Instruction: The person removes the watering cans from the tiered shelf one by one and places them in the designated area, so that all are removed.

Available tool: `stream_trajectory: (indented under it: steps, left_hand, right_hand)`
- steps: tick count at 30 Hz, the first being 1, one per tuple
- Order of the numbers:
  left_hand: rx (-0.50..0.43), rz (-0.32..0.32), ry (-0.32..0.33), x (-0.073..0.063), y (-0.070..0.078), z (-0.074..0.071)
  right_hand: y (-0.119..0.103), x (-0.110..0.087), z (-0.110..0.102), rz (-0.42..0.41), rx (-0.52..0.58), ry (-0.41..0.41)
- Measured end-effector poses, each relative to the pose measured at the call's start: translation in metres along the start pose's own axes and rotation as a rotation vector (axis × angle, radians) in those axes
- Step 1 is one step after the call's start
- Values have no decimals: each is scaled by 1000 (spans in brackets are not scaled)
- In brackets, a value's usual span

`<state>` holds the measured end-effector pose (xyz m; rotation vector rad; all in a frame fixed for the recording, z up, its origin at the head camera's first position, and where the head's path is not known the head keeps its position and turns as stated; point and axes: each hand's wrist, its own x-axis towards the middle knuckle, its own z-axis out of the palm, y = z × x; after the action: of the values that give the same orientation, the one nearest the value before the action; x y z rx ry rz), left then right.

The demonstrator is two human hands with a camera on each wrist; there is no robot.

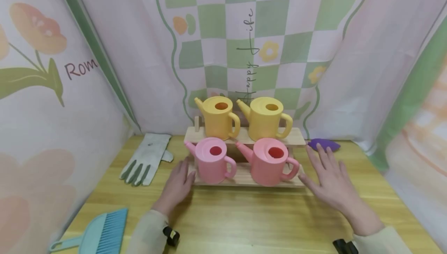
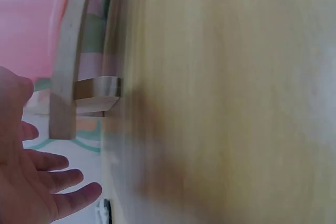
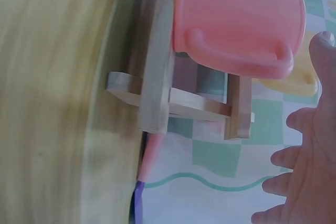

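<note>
Left hand at eight o'clock of the rack and right hand at four are released, fingers extended; stepping probably keeps the cans reachable.

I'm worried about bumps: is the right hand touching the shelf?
Apart. The right wrist view shows the curtain through a gap between the right hand and the shelf.
</note>
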<state>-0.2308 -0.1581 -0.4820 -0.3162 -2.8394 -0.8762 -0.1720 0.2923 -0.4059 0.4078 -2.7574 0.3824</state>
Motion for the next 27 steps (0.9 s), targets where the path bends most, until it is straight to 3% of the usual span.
stream_trajectory:
  steps: [9,18,27]
  left_hand:
    - [-115,6,25,7,6,2]
    - [-139,0,42,18,0,11]
    - [-116,-131,13,26,2,9]
  right_hand:
    - [-7,17,-10,-8,24,26]
    - [-23,37,-20,-25,89,30]
    - [-25,49,-26,-36,164,37]
